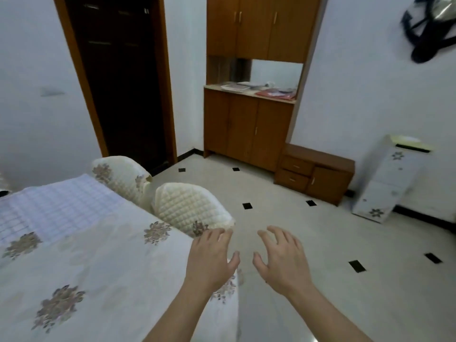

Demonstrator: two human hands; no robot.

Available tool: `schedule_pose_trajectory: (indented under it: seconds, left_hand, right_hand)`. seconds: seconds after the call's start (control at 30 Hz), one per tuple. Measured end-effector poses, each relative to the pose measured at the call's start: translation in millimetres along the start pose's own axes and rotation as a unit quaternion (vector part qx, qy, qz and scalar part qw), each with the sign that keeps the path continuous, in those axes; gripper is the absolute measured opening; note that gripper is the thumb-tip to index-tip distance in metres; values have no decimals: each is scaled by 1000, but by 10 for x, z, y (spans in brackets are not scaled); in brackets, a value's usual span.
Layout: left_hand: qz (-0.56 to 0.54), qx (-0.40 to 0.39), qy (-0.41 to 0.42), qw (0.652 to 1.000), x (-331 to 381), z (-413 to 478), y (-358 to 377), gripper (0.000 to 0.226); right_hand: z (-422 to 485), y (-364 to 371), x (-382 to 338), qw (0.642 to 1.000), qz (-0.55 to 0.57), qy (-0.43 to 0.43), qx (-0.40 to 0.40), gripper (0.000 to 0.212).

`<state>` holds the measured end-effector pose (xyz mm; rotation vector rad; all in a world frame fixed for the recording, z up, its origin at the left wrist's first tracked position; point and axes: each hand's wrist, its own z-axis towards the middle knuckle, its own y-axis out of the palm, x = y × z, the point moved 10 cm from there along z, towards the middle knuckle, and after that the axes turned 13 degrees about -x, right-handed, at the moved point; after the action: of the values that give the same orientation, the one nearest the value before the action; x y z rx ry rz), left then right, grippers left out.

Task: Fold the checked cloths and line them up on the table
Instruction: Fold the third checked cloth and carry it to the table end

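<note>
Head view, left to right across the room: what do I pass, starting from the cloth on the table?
Pale checked cloth → dark wooden door → tall brown wooden cabinet → low brown drawer unit → white flower-printed box.

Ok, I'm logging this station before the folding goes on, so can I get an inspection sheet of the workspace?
Surface: table, covered in white with flower motifs.
Job's things: one checked cloth flat on the table's far left; whether it is folded is unclear.
Clutter: papers on the cabinet counter.
Grippers: left hand open over the table's edge, right hand open over the floor; both empty.
Cables: nothing seen.
Surroundings: two padded chairs, dark door, bag on the wall.
</note>
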<state>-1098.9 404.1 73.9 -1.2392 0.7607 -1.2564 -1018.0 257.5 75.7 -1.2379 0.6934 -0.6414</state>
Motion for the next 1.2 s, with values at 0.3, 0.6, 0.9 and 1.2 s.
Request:
schedule_pose_trajectory:
  seconds: [0.3,0.6,0.9,1.2]
  left_hand:
    - [10,-2,7,1000,327,877,296,51]
    - [24,-28,-71,997,470,2411,855,55]
    - [37,-26,-113,993,713,3566,1146,54]
    - [65,-38,-130,989,231,4491,1489,52]
  right_hand:
    - [693,249,627,999,33,-7,-6,52]
    - [2001,561,1707,996,75,-42,-19,52]
    - [3196,583,2560,995,70,-64,-21,51]
    - [4378,986,2548,992,64,-96,-56,50]
